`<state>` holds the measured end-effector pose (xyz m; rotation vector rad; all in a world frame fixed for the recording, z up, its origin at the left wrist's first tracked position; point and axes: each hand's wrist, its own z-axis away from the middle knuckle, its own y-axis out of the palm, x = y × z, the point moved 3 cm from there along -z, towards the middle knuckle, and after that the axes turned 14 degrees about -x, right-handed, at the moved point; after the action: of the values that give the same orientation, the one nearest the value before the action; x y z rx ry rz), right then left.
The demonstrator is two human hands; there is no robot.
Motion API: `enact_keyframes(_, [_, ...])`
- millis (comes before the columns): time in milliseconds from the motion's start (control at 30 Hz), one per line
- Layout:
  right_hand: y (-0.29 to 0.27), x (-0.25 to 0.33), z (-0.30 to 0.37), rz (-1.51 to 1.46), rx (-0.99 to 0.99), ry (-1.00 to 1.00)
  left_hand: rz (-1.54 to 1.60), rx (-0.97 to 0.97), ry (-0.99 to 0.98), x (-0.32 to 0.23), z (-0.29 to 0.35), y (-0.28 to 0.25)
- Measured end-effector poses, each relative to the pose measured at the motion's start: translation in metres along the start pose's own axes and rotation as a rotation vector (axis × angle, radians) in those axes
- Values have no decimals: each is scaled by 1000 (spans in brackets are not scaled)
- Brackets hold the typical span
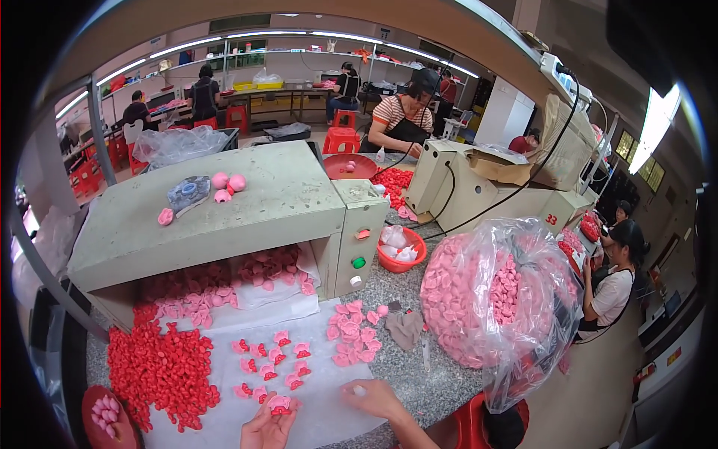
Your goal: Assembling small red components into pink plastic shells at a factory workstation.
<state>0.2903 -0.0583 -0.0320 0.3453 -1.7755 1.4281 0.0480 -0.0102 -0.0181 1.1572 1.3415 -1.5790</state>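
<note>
Near the front edge, my left hand (268,429) pinches a small pink-and-red moulded piece (280,403) between thumb and fingers. To its right, my right hand (376,399) is closed over the white sheet (333,408), its fingers curled round something small and whitish that I cannot make out. Several joined pink-and-red pieces (268,371) lie in loose rows just beyond my left hand. A heap of small red parts (161,374) spreads to the left. Loose pink parts (354,333) lie beyond my right hand.
A grey-green machine (224,194) with an open mouth stands behind the sheet, pink parts inside. At right bulges a clear bag of pink parts (464,299). A red basket (402,251) holds white bottles. A red dish (108,423) sits front left. Across the bench works a person (400,123).
</note>
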Motion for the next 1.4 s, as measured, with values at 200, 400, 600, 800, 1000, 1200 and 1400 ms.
enact_keyframes(200, [5, 2, 1, -90, 112, 86, 1443, 62, -855, -11, 2, 4])
enact_keyframes(400, [-3, 3, -6, 80, 113, 44, 1404, 76, -789, -1, 1, 4])
enact_keyframes(600, [-10, 1, 1, 209, -145, 122, 8, 7, 164, 1, 0, -1])
enact_keyframes(800, [-3, 3, 12, 155, -207, 31, 38, 10, 59, -2, -1, -1])
enact_keyframes(1000, [-1, 3, 12, 203, -172, -20, 5, 49, 41, -1, 3, -3])
enact_keyframes(1200, [-6, 3, 4, 203, -166, -27, 34, 53, -23, -5, 2, -3])
enact_keyframes(1400, [-111, 58, -49, -114, -740, -213, -20, 52, -16, -11, -2, -2])
